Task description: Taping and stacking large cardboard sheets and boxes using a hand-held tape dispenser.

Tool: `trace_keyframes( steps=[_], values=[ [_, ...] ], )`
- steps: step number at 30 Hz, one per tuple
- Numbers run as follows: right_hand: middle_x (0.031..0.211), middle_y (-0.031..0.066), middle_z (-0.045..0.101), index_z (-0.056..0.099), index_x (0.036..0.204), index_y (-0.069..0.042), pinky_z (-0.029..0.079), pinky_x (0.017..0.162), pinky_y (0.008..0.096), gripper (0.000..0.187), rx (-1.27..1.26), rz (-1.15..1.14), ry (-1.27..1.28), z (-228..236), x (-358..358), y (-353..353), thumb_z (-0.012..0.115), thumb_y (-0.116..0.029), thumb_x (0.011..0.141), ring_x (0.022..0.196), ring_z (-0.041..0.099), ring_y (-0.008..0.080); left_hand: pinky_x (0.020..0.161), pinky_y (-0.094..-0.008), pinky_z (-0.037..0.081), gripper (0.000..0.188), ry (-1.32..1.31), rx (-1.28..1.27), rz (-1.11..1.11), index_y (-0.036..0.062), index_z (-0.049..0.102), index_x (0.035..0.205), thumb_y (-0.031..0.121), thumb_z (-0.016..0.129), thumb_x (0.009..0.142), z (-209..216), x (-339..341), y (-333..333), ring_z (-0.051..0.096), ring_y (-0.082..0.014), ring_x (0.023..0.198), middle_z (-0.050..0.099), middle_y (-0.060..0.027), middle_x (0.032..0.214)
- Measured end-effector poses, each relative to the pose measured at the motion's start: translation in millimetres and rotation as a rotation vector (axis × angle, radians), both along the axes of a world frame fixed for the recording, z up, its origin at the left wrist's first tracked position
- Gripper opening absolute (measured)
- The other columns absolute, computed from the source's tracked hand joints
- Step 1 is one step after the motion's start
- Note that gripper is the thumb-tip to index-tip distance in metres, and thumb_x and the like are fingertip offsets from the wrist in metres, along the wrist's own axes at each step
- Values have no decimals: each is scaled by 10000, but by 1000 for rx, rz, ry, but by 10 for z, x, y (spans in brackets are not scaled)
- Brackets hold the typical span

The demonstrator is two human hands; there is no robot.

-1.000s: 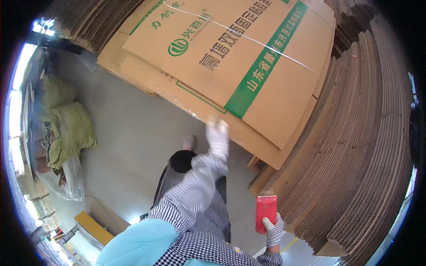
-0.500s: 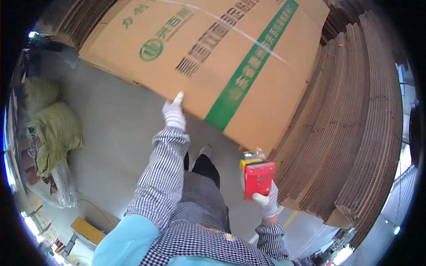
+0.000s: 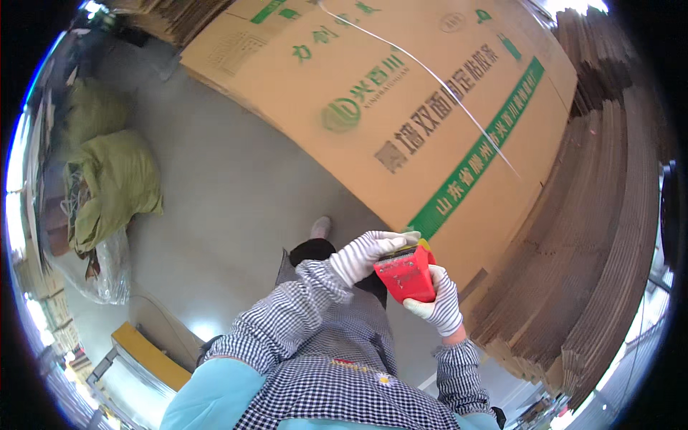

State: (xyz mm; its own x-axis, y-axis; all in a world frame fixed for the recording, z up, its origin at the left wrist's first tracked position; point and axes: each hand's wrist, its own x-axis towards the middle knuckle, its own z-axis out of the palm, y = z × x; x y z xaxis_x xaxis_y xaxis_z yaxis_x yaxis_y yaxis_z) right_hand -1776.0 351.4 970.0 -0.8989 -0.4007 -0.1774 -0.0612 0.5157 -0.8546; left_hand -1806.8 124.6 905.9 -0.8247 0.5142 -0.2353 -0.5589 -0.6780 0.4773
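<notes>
My right hand (image 3: 439, 303), in a striped white glove, is closed around a red tape dispenser (image 3: 405, 277) with a yellow part at its back. The gloved fingers of my left hand (image 3: 363, 256) are pressed together along the dispenser's toothed edge; whatever they pinch there is too small to make out. Just beyond both hands lies a big flat cardboard stack (image 3: 344, 154) with green and dark print. A green band runs across it, ending close to the dispenser. A thin white strap (image 3: 423, 68) crosses its top.
Flattened cardboard stacks (image 3: 573, 236) stand on edge along the right. On the left, olive woven sacks (image 3: 118, 179) sit on the grey floor (image 3: 222, 186) beside a clear plastic bag (image 3: 100, 276). A yellow-topped box-like object (image 3: 154, 358) is at lower left.
My left hand has left the cardboard's near edge and come right to the dispenser. My right hand has turned and raised the dispenser slightly. The view has shifted, so the cardboard appears farther right.
</notes>
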Motion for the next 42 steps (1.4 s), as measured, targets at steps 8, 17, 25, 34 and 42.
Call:
trace_keyframes(
  steps=[8, 17, 25, 34, 42],
  values=[
    [879, 188, 721, 635, 1111, 11, 563, 775, 402, 717, 289, 36, -103, -19, -536, -539, 793, -520, 656, 832, 720, 308, 913, -369, 513, 257, 92, -880, 1162, 36, 736, 1026, 241, 713, 873, -644, -858, -1525, 642, -212, 1019, 708, -84, 1111],
    [847, 274, 683, 640, 985, 33, 547, 767, 457, 740, 756, 17, -67, -111, -743, -1236, 681, -652, 708, 833, 688, 403, 1091, -465, 383, 637, -310, -1062, 1005, -52, 534, 1309, 383, 725, 885, -1188, -1268, -2244, 475, -320, 1290, 504, -191, 1401],
    [935, 255, 703, 653, 1082, 39, 560, 786, 435, 740, 913, -148, -166, -199, -117, 147, 694, -597, 708, 864, 709, 352, 878, -440, 571, 617, -518, -659, 957, -25, 490, 1356, 336, 713, 909, -1256, -1544, -2504, 622, -303, 1073, 608, -164, 1214],
    [974, 199, 721, 749, 972, -50, 542, 807, 434, 457, 1782, 486, 105, -1450, -514, 694, 666, -471, 814, 928, 695, 357, 833, -432, 591, 549, -354, -550, 1014, 3, 533, 1313, 350, 696, 920, -888, -1585, -1822, 636, -299, 1027, 609, -163, 1204],
    [907, 208, 685, 646, 1039, 23, 487, 871, 460, 586, 1367, -202, 195, 287, -804, 797, 792, -431, 698, 877, 652, 389, 1032, -491, 381, 575, -43, -1412, 1411, -24, 494, 1359, 312, 585, 901, -1007, -919, -1181, 464, -384, 1241, 482, -235, 1366]
  ],
)
